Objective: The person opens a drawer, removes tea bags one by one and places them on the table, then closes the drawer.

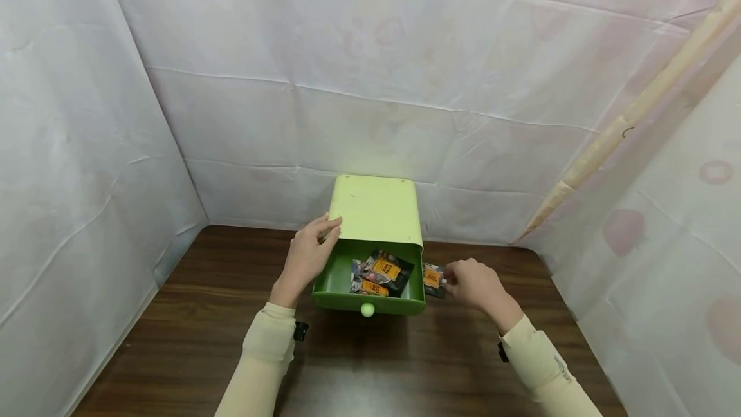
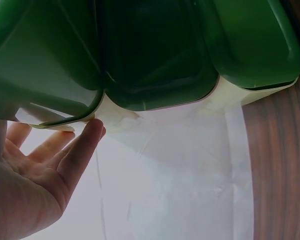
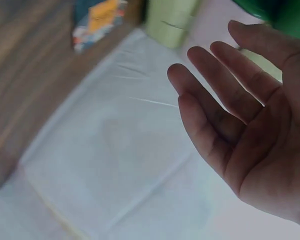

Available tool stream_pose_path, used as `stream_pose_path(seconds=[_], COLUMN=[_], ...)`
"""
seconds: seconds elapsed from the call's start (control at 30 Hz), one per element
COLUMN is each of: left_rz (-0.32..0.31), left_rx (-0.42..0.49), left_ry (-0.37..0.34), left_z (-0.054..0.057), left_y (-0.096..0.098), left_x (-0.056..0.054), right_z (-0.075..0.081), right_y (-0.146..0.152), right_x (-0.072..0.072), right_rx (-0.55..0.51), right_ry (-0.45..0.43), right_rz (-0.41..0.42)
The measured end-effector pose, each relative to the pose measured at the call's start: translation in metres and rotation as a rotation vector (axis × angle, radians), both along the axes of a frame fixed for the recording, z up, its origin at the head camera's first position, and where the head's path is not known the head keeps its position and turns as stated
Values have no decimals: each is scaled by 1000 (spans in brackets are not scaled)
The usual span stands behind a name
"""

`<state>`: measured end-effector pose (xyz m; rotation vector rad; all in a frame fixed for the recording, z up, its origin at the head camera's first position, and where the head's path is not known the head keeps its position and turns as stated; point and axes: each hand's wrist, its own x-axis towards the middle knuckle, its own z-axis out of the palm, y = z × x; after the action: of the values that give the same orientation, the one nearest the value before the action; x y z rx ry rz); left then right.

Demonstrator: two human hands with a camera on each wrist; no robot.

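A small cabinet (image 1: 376, 208) with a pale yellow-green shell stands against the back wall. Its green top drawer (image 1: 332, 278) is pulled out, and several dark packets with orange labels (image 1: 384, 268) lie inside, overlapping. At the cabinet's upper left front edge, my left hand (image 1: 309, 253) touches the shell with extended fingers (image 2: 82, 150). My right hand (image 1: 473, 282) is to the right of the drawer and overlaps another dark packet (image 1: 432, 280) in the head view. The right wrist view shows that hand with relaxed, slightly bent fingers (image 3: 210, 70) and nothing in them; the packet lies on the table.
Two lower green drawers (image 2: 157, 75) sit in the cabinet below the open one. A round light-green knob (image 1: 367, 309) sticks out of the drawer front. The dark wooden table (image 1: 220, 314) is enclosed by pale hanging sheets (image 1: 370, 82) at the back and sides.
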<state>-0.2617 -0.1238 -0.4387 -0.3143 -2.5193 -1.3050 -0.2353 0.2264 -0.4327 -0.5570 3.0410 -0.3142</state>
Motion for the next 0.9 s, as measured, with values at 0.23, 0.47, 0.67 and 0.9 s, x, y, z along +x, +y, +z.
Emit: stream_pose_path(seconds=[0.23, 0.47, 0.67, 0.9], left_rz=[-4, -8, -7, -1], left_rx=[13, 20, 18, 11], left_ry=[-7, -3, 3, 1], left_z=[0, 0, -1, -1], left_y=[0, 0, -1, -1], left_x=[0, 0, 0, 0], right_z=[33, 48, 52, 46], right_y=[-17, -36, -50, -65], right_x=[21, 41, 50, 50], right_rx=[-9, -54, -94, -151], right_ry=[175, 314, 373, 339], right_rz=[21, 47, 103, 153])
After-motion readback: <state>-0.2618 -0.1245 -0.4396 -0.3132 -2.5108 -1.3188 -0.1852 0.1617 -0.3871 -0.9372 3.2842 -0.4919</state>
